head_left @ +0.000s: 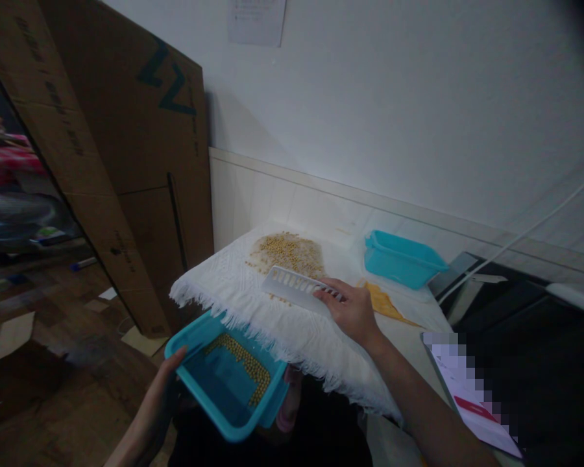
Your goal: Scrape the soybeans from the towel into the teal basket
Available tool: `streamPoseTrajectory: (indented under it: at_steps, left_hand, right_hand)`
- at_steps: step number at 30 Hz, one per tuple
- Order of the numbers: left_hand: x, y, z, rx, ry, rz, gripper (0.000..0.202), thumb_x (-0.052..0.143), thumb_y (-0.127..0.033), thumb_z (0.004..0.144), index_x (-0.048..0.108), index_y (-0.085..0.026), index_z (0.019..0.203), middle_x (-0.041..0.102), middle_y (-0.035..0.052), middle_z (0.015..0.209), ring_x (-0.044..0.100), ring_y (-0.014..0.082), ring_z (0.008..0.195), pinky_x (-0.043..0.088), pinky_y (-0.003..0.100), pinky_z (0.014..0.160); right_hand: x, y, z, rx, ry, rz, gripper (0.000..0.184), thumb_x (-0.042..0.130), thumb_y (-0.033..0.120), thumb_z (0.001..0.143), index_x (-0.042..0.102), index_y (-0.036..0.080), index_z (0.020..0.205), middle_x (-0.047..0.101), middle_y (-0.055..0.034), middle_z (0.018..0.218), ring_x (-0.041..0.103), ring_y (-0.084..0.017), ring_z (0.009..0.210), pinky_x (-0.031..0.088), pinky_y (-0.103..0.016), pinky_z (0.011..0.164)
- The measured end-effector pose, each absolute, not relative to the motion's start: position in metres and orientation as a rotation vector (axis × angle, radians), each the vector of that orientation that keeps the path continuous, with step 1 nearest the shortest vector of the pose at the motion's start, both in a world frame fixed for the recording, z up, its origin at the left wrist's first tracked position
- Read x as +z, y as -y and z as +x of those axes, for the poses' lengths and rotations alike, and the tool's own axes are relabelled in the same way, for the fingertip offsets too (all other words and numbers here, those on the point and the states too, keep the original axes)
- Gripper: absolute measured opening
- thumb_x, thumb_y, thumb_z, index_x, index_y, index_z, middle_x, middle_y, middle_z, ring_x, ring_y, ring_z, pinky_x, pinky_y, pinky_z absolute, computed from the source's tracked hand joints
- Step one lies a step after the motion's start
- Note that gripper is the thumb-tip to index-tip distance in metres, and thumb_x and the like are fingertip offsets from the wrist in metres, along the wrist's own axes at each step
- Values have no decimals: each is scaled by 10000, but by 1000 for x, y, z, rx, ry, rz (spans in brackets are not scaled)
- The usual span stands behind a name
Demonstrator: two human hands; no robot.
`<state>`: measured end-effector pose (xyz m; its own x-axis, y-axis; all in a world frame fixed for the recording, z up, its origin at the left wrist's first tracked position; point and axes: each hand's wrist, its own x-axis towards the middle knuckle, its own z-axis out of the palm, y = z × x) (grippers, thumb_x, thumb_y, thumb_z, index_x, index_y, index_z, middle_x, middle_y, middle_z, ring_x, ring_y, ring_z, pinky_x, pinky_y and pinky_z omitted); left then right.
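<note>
My left hand [167, 371] grips the left rim of a turquoise plastic bin [213, 417], held tilted below the table's front edge. Round yellow beans [246, 359] lie in a band along its far and right sides. In my right hand [349, 310] is a white slotted plastic piece [292, 290], held low over the white fringed cloth [214, 275]. Just beyond it, a pile of yellow beans [285, 248] mixed with paler grains is spread on the cloth. A few loose beans [279, 299] lie on the near side of the piece.
A second turquoise bin [403, 261] stands at the back right, near a yellow cloth [382, 302]. A tall cardboard box [150, 149] rises on the left. A clipboard-like sheet [467, 389] lies at the right beside a dark object. The wall [394, 97] bounds the table behind.
</note>
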<state>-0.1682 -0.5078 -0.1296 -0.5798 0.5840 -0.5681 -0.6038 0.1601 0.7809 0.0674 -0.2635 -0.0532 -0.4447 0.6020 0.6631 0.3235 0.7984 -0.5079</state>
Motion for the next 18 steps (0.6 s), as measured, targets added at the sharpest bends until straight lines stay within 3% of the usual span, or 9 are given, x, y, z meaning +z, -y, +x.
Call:
streamPoseTrajectory:
  at_steps: [6, 12, 18]
  left_hand:
    - [-140, 509, -175, 1575, -1472, -32, 807, 743, -644, 763, 622, -116, 1361, 794, 75, 659, 781, 360, 947, 630, 384, 701]
    - [-138, 508, -173, 1586, -1506, -12, 817, 745, -647, 753, 632, -101, 1351, 820, 117, 736, 783, 380, 929, 637, 418, 701]
    - [-129, 508, -166, 1612, -1510, 6, 736, 719, -597, 802, 644, -139, 1373, 845, 154, 927, 791, 377, 940, 641, 424, 701]
  right_hand:
    - [-57, 263, 65, 425, 2071, -656, 160, 709, 303, 874, 829, 251, 965, 827, -37, 925, 783, -213, 722, 643, -302, 678]
    - [-55, 265, 65, 438, 2098, -593, 152, 698, 280, 886, 831, 252, 954, 828, -32, 934, 797, -221, 770, 652, -303, 729]
    - [-51, 281, 61, 346, 2197, -475, 157, 679, 245, 918, 822, 257, 982, 828, -21, 883, 796, -207, 733, 630, -254, 666]
